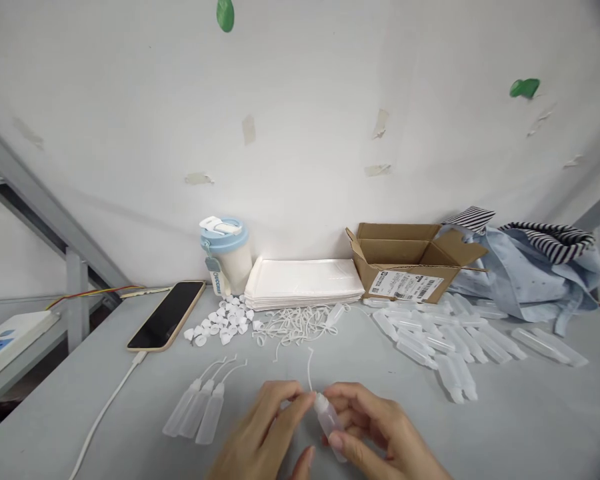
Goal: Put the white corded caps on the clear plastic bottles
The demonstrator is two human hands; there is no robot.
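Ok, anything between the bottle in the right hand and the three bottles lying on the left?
Yes, the left hand: it is directly between the held bottle and the three bottles. Nothing else visible stands between them.

We counted three tubed bottles at left, one handheld bottle near, one phone, one cup, one carton.

- Brown on cardboard box
- Left of box, light-blue on cup lid
- Right of box, light-blue, partly black-and-white-striped on cloth
- Before box, milky white on bottles
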